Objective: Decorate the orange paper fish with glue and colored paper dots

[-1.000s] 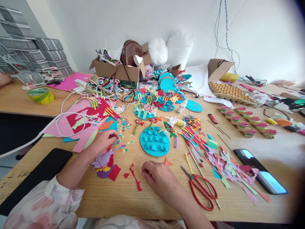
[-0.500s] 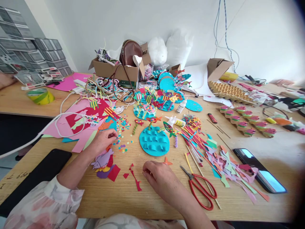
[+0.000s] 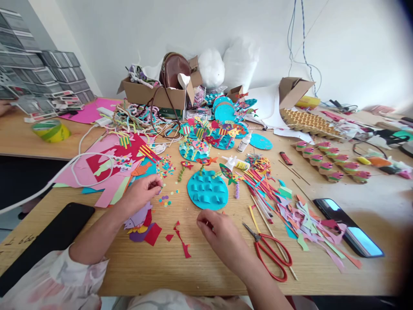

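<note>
My left hand (image 3: 143,194) hovers at the left of the loose paper dots (image 3: 165,200), its thumb and fingers drawn together. Whatever is in that pinch is too small to make out. My right hand (image 3: 219,237) is curled just in front of a blue paper disc (image 3: 207,189) with raised curled strips; its fingertips hide anything between them. Paper fish stand around the disc's back edge. Below my left hand lie a lilac paper fish (image 3: 138,218) and a red paper piece (image 3: 152,234). Thin red scraps (image 3: 183,243) rest between my hands.
Red-handled scissors (image 3: 272,254) lie right of my right hand, beside a thin stick. Paper strips and scraps (image 3: 309,219) and a phone (image 3: 348,228) are farther right. Glue bottles (image 3: 244,142) and finished discs stand behind. A white cable (image 3: 64,165) crosses the left side.
My left hand has shifted slightly right. My right hand has moved slightly up toward the blue disc, now covering most of the small orange paper piece. The view has tilted a little.
</note>
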`<action>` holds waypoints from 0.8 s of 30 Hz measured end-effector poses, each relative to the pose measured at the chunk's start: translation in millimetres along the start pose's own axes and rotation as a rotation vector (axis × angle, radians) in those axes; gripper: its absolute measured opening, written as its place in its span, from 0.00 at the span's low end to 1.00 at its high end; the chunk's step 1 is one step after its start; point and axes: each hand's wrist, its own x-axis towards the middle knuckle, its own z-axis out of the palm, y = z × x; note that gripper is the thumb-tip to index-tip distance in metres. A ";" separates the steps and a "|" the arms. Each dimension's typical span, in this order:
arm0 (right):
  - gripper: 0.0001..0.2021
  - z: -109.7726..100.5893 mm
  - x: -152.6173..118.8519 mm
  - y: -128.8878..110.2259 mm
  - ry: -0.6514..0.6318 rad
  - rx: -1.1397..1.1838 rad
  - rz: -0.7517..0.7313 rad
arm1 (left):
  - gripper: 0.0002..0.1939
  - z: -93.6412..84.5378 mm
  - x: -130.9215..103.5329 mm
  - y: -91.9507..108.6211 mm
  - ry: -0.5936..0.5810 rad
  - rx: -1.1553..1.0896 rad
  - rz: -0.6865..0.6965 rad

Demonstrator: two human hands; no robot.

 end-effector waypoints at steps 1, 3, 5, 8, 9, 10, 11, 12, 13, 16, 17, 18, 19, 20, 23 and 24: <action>0.07 -1.6 1.2 -1.3 0.036 0.052 0.017 | 0.07 3.1 -3.5 7.8 -0.032 -0.029 0.020; 0.06 -4.7 4.2 -4.9 0.078 0.170 0.038 | 0.07 10.9 -10.5 23.4 -0.090 -0.090 0.048; 0.06 -6.6 8.3 -8.0 0.108 0.265 0.042 | 0.06 19.6 -16.1 36.2 -0.110 -0.103 0.103; 0.05 -6.8 14.6 -9.4 0.169 0.298 0.024 | 0.04 31.8 -20.7 47.2 -0.102 -0.072 0.196; 0.05 -6.5 16.2 -9.2 0.186 0.289 0.018 | 0.04 35.2 -21.3 49.1 -0.104 -0.064 0.219; 0.05 -6.1 17.4 -8.9 0.197 0.277 0.013 | 0.04 38.2 -21.6 50.5 -0.110 -0.057 0.235; 0.05 -5.9 18.1 -8.6 0.203 0.265 0.007 | 0.04 40.7 -21.7 51.7 -0.114 -0.049 0.242; 0.05 -5.7 18.5 -8.4 0.208 0.254 0.005 | 0.04 42.9 -21.7 52.6 -0.120 -0.036 0.243; 0.05 -5.6 18.6 -8.4 0.209 0.246 0.004 | 0.04 44.8 -21.6 53.5 -0.124 -0.023 0.241; 0.05 -5.9 17.9 -8.5 0.215 0.231 0.010 | 0.03 48.8 -21.4 56.2 -0.134 -0.011 0.246; 0.05 -6.0 17.5 -8.4 0.217 0.230 0.012 | 0.03 49.8 -21.3 57.0 -0.138 -0.016 0.252; 0.05 -6.1 17.1 -8.0 0.219 0.229 0.013 | 0.03 50.7 -21.2 57.7 -0.143 -0.022 0.257; 0.05 -6.1 16.8 -7.5 0.218 0.228 0.011 | 0.03 51.5 -21.0 58.3 -0.148 -0.024 0.259; 0.05 -6.1 16.4 -6.7 0.218 0.227 0.010 | 0.03 52.3 -20.8 58.8 -0.154 -0.025 0.259; 0.06 -5.5 15.4 -4.0 0.220 0.228 0.008 | 0.04 55.0 -20.1 59.0 -0.178 -0.041 0.253; 0.06 -5.3 15.1 -3.5 0.221 0.227 0.007 | 0.04 56.1 -19.8 58.7 -0.183 -0.047 0.250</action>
